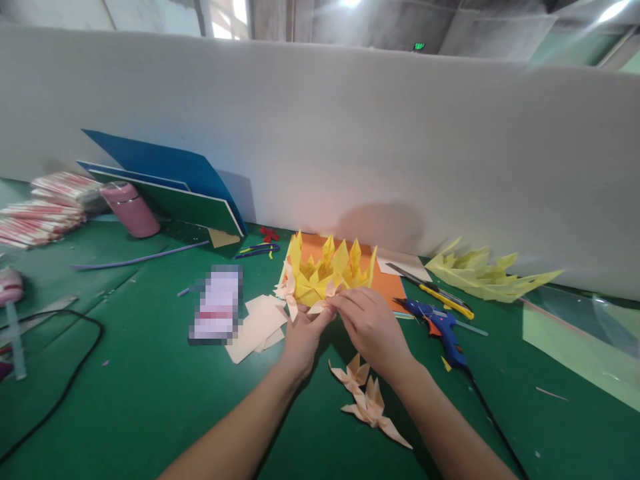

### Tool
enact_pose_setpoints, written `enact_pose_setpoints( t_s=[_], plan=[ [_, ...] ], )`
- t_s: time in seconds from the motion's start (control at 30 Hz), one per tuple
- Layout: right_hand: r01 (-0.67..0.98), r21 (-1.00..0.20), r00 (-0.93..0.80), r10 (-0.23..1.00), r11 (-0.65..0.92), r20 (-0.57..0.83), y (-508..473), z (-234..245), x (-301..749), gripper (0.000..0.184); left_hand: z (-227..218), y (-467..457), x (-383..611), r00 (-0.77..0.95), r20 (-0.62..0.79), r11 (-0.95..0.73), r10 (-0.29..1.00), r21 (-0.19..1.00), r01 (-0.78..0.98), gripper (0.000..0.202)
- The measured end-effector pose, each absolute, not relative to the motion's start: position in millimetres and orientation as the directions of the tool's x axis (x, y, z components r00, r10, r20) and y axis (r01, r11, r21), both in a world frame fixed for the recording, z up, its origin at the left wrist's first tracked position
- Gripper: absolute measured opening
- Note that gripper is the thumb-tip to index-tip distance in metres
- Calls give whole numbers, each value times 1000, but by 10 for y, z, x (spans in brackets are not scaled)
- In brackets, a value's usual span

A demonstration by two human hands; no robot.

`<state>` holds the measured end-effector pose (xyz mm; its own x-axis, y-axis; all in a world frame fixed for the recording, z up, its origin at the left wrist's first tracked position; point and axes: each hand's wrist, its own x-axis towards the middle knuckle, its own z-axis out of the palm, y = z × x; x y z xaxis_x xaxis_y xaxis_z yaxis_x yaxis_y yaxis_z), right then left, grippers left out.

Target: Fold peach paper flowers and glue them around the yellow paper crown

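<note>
A yellow folded-paper ring with upright points [320, 287] stands in front of me. A pale peach folded-paper flower [289, 291] sits at its left side. My left hand [303, 337] and my right hand [370, 325] meet at the ring's near side, fingers closed around a second peach folded-paper piece [331, 289] that touches the yellow paper. The fingertips partly hide that piece, and whether it is fixed to the ring I cannot tell. Below my right hand, more peach folded-paper pieces [369, 402] lie on the green table [300, 427].
A blue glue gun [445, 330] and a yellow utility knife [435, 293] lie at the right, before a pale-yellow folded-paper ring [487, 273]. To the left are peach paper sheets [260, 327], a phone [217, 303] and a pink bottle [131, 210]. A white partition [310, 133] stands behind.
</note>
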<state>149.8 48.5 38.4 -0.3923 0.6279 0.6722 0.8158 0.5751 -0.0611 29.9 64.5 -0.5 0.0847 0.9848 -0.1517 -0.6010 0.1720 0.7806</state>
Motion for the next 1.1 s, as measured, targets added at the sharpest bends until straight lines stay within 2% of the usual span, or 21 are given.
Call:
enact_pose_setpoints(
  t_s=[0.1, 0.17, 0.2, 0.27, 0.3, 0.33, 0.37, 0.43, 0.5, 0.57, 0.67, 0.83, 0.93, 1.0, 1.1],
  plan=[
    [808, -112, -331, 602, 579, 727, 379, 402, 1451, 18, 40, 649, 295, 68, -185, 188, 980, 767, -614, 32],
    [763, -286, -199, 631, 580, 749, 293, 369, 1391, 12, 71, 650, 291, 55, -210, 198, 976, 760, -619, 34],
    [703, -434, -113, 691, 563, 713, 258, 338, 1356, 13, 82, 650, 290, 41, -223, 200, 974, 758, -620, 34],
    [473, -776, 0, 880, 418, 474, 224, 261, 1288, 26, 96, 646, 289, 15, -246, 201, 969, 755, -624, 35],
    [301, -915, 51, 953, 269, 298, 229, 224, 1257, 30, 101, 643, 290, 9, -247, 197, 969, 751, -630, 36],
    [106, -989, 91, 989, 108, 118, 246, 194, 1230, 30, 106, 638, 292, 11, -240, 191, 971, 744, -640, 37],
    [-98, -995, 119, 992, -27, -38, 275, 174, 1206, 27, 111, 633, 294, 20, -228, 186, 973, 736, -651, 39],
    [-448, -879, 123, 963, -162, -240, 350, 163, 1163, 28, 119, 623, 300, 42, -209, 184, 977, 727, -662, 41],
    [-666, -726, 83, 951, -170, -299, 427, 175, 1125, 35, 113, 616, 306, 53, -205, 188, 977, 732, -655, 40],
    [-775, -615, 54, 955, -145, -293, 488, 181, 1090, 34, 89, 614, 311, 51, -218, 201, 975, 750, -631, 39],
    [-827, -554, 68, 961, -97, -270, 535, 147, 1058, 33, 38, 615, 316, 57, -232, 221, 971, 780, -585, 37],
    [-809, -582, 76, 969, -77, -235, 540, 66, 1076, 35, 12, 588, 315, 121, -176, 213, 977, 805, -554, 36],
    [-796, -602, 88, 970, -68, -225, 554, 54, 1112, 35, 22, 556, 320, 208, -92, 195, 974, 808, -556, 44],
    [-784, -619, 116, 971, -40, -209, 574, 48, 1147, 32, 18, 549, 326, 263, -32, 191, 964, 774, -604, 52],
    [-755, -655, 183, 967, 23, -177, 606, 26, 1211, 32, 4, 580, 319, 272, -43, 234, 961, 648, -724, 50]
  ],
)
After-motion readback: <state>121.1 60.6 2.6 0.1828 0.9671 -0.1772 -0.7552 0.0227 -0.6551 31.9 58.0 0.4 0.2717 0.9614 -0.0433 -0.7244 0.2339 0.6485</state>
